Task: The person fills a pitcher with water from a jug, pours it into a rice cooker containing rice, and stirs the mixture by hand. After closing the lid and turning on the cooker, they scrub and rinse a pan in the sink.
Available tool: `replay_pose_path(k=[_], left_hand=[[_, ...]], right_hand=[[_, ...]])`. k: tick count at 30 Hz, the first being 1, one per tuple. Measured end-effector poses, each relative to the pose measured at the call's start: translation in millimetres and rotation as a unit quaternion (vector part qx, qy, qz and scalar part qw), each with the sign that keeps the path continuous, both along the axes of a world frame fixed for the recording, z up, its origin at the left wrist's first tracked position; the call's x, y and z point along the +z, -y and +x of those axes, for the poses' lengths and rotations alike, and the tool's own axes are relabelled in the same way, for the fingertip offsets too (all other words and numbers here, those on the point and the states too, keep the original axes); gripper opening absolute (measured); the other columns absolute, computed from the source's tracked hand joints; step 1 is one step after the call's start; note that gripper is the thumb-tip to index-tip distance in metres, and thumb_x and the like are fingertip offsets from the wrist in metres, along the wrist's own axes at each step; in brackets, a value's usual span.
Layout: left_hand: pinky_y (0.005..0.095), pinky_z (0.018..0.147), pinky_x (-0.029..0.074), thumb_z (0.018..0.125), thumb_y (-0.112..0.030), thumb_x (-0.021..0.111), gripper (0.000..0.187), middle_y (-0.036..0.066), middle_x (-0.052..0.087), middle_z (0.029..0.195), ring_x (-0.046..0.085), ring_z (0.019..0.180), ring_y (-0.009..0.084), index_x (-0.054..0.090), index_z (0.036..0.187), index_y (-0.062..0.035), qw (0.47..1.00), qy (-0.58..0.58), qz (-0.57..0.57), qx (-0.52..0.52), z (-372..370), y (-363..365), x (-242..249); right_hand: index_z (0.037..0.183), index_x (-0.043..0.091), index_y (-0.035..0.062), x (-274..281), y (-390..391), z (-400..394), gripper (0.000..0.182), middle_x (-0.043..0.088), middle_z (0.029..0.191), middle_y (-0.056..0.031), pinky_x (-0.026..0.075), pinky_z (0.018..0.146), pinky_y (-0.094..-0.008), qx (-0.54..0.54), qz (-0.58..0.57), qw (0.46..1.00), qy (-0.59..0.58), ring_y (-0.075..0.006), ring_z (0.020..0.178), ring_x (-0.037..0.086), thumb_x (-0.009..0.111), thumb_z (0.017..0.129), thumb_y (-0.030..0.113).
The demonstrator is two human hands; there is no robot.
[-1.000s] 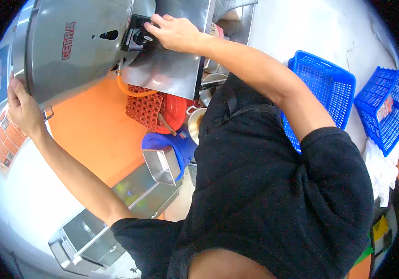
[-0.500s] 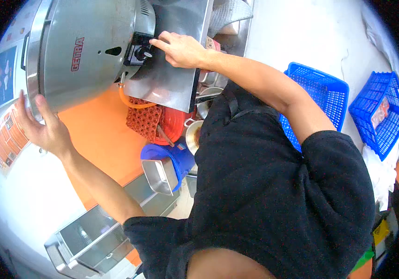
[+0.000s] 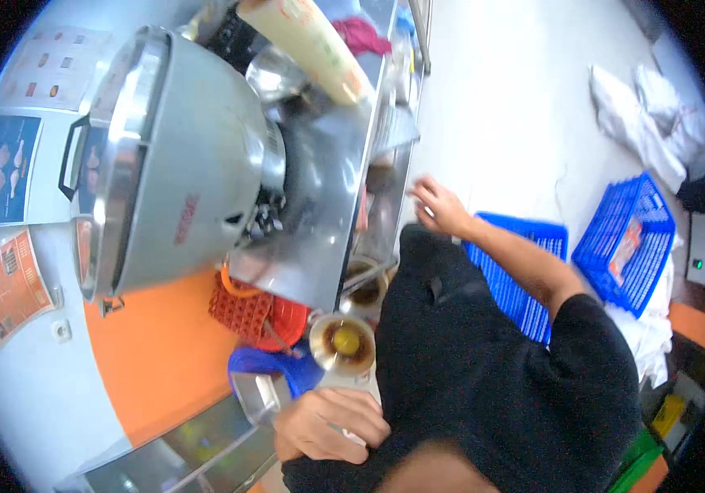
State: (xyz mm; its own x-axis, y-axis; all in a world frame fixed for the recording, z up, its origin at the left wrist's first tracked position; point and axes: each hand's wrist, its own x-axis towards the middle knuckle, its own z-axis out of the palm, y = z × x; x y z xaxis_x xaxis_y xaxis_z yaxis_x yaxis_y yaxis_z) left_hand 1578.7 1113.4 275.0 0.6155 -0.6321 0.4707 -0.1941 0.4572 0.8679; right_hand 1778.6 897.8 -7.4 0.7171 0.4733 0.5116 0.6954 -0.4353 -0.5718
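My left hand [image 3: 332,423] is close in front of my chest, its fingers curled together. A small pale patch shows between thumb and fingers, and no held object is visible. My right hand [image 3: 441,205] hangs in the air beside the steel counter's edge, its fingers loosely apart and holding nothing. A large grey rice cooker [image 3: 196,156] with red lettering stands on the steel counter [image 3: 319,197], its lid on, apart from both hands. Near my left hand are a pale pot [image 3: 317,343] with a yellowish round thing in brown liquid and a rectangular steel pan [image 3: 258,394].
Two blue plastic crates [image 3: 525,283] [image 3: 627,242] stand on the floor to my right, near white sacks [image 3: 636,123]. A large wrapped roll [image 3: 307,45] lies on the counter. Below are a red egg tray [image 3: 239,311] and a blue tub [image 3: 299,371].
My right hand has left the cooker's control knob and moved down toward my body. The left hand has come from beside the cooker's lid back to my chest. The view has shifted.
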Motion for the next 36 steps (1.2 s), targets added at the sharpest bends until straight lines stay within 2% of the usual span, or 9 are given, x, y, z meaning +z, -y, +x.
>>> replay_pose_path(k=[2,6,8,12,13,18,23,33,36], left_hand=[[0.0410,0.065,0.047,0.088,-0.014,0.055,0.023,0.019,0.058,0.078,0.058,0.072,0.0359,0.061,0.076,0.0047,0.977,-0.013,-0.212,-0.013,16,21,-14],[0.0443,0.064,0.041,0.093,-0.031,0.047,0.039,0.014,0.059,0.070,0.055,0.065,0.0332,0.057,0.067,-0.0026,0.991,0.108,-0.062,-0.053,51,48,18],[0.0535,0.080,0.038,0.087,-0.024,0.052,0.027,0.017,0.056,0.083,0.050,0.077,0.0348,0.064,0.076,-0.0023,0.994,0.107,0.005,0.038,69,44,21],[0.0565,0.078,0.042,0.082,-0.026,0.061,0.026,0.018,0.058,0.086,0.055,0.084,0.0391,0.061,0.076,-0.0013,0.988,0.063,0.039,0.137,138,58,16],[0.0511,0.072,0.043,0.073,-0.011,0.065,0.017,0.016,0.056,0.077,0.055,0.074,0.0365,0.055,0.064,-0.0004,0.984,0.036,0.065,0.162,165,65,20],[0.0294,0.084,0.047,0.087,-0.008,0.060,0.019,0.009,0.067,0.100,0.063,0.094,0.0188,0.065,0.102,0.0021,0.932,-0.279,0.155,0.175,274,98,-88],[0.0283,0.095,0.040,0.093,-0.014,0.055,0.040,0.007,0.055,0.123,0.052,0.113,0.0148,0.048,0.131,-0.0044,0.892,-0.367,0.181,0.194,398,152,-139],[0.0315,0.095,0.041,0.094,-0.015,0.053,0.039,0.007,0.054,0.121,0.052,0.111,0.0165,0.046,0.131,-0.0051,0.923,-0.307,0.168,0.157,643,192,-153],[0.0300,0.090,0.044,0.093,-0.016,0.055,0.037,0.010,0.058,0.114,0.056,0.104,0.0172,0.049,0.127,-0.0054,0.920,-0.274,0.188,0.209,724,206,-155]], right_hand=[[0.111,0.053,0.0084,-7,45,6,0.038,0.050,0.112,-0.0165,0.052,0.071,-0.0425,-0.020,-0.043,0.995,-0.088,-0.0345,0.088,0.060,0.058,0.074,0.002],[0.099,0.058,0.0064,23,81,59,0.025,0.053,0.101,-0.0141,0.052,0.061,-0.0379,-0.156,-0.046,0.971,-0.173,-0.0254,0.076,0.063,0.055,0.076,-0.001],[0.101,0.057,0.0058,39,87,125,0.025,0.053,0.101,-0.0142,0.051,0.061,-0.0363,-0.171,-0.033,0.976,-0.130,-0.0226,0.072,0.062,0.055,0.077,-0.001],[0.101,0.058,0.0037,79,66,289,0.025,0.053,0.101,-0.0130,0.049,0.059,-0.0303,-0.241,0.152,0.958,-0.040,-0.0199,0.067,0.058,0.056,0.077,-0.002],[0.102,0.058,0.0026,91,58,327,0.025,0.053,0.100,-0.0122,0.050,0.059,-0.0293,-0.251,0.192,0.947,-0.061,-0.0190,0.069,0.059,0.056,0.078,-0.002],[0.102,0.058,0.0008,130,54,476,0.022,0.053,0.097,-0.0091,0.049,0.059,-0.0270,-0.207,0.285,0.932,-0.092,-0.0145,0.070,0.057,0.059,0.080,0.002],[0.104,0.058,0.0027,191,106,598,0.024,0.056,0.091,-0.0067,0.048,0.059,-0.0256,-0.199,0.304,0.930,-0.058,-0.0128,0.072,0.057,0.064,0.081,0.008],[0.094,0.058,-0.0007,369,129,935,0.051,0.062,0.088,-0.0107,0.048,0.074,-0.0348,-0.195,0.124,0.949,0.213,-0.0218,0.083,0.060,0.080,0.069,0.037],[0.105,0.059,0.0038,440,96,1012,0.043,0.065,0.087,-0.0059,0.046,0.074,-0.0257,0.019,0.086,0.989,0.122,-0.0133,0.079,0.059,0.078,0.074,0.027]])
